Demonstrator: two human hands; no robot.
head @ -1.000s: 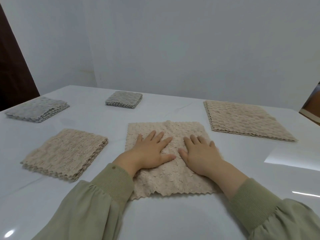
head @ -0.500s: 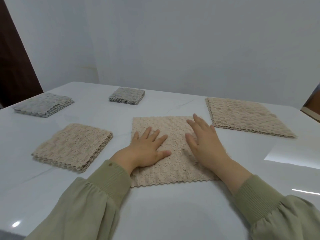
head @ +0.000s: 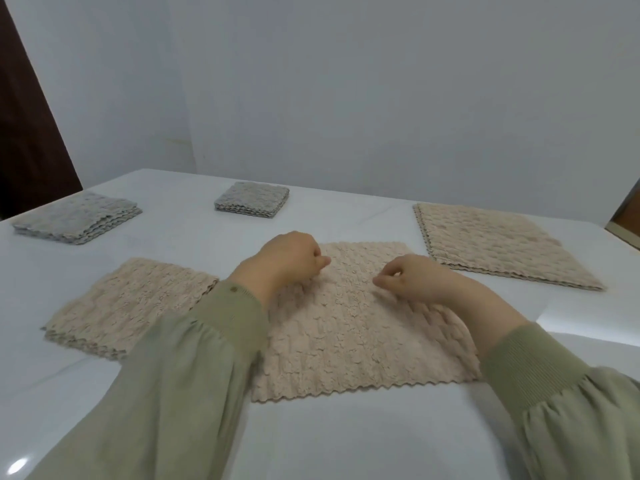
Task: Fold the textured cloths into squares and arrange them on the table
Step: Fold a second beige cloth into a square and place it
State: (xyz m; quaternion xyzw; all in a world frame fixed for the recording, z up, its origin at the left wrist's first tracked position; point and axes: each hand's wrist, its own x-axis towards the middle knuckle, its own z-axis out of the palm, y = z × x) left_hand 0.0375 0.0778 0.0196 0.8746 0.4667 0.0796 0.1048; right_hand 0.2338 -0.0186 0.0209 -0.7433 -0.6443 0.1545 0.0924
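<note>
Five lots of cloth lie on the white surface (head: 346,441). The beige cloth (head: 353,337) being worked lies flat in the middle, its zigzag near edge running across in front of the person and its far edge level with the knuckles. The left hand (head: 291,259) sits on its far left corner with fingers curled under and thumb sticking out. The right hand (head: 415,282) rests nearer the middle, fingers curled, thumb and forefinger tips close together. Whether either hand pinches the fabric I cannot tell.

To the left, just beside the cloth and partly behind the green sleeve (head: 180,375), is a folded beige stack (head: 124,306). To the right, apart from it, lies a larger beige stack (head: 502,244), its left edge showing several zigzag layers. Two folded grey stacks sit further back: one near the left edge (head: 76,218), a smaller one (head: 252,197) beyond the left hand.

Bare surface shows in a wide strip between the cloth's near edge and the person, to the right below the large stack, and between the two grey stacks.
</note>
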